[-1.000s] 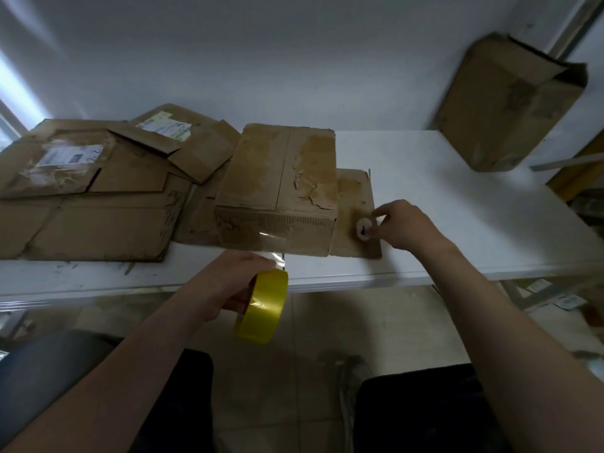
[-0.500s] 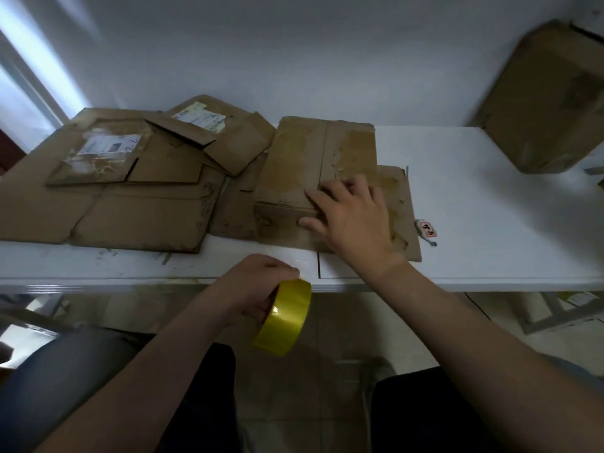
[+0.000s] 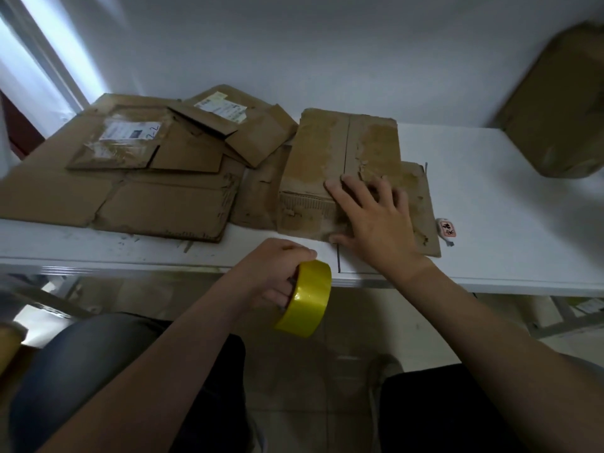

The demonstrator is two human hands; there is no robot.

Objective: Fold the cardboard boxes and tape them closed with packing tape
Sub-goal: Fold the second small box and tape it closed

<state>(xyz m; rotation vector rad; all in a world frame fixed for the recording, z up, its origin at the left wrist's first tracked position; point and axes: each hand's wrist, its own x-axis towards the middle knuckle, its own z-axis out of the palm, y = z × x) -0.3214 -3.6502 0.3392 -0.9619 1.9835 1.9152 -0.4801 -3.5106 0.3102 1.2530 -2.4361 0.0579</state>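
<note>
A worn, folded cardboard box (image 3: 330, 158) stands near the front edge of the white table (image 3: 490, 197). My right hand (image 3: 376, 220) lies flat on the box's near right corner, fingers spread over the top and thumb down the front face. Below the table edge my left hand (image 3: 277, 276) grips a yellow roll of packing tape (image 3: 307, 299). A flat cardboard piece (image 3: 421, 204) lies under the box, sticking out to the right. A small white and pink cutter (image 3: 446, 230) rests on the table right of it.
Several flattened cardboard boxes (image 3: 130, 178) with shipping labels are stacked on the left half of the table. A large assembled box (image 3: 562, 106) leans at the far right against the wall. My knees are under the table's front edge.
My right hand let go of the small cutter, left it on the table, and moved left onto the box's near corner. My left hand kept holding the tape roll below the edge.
</note>
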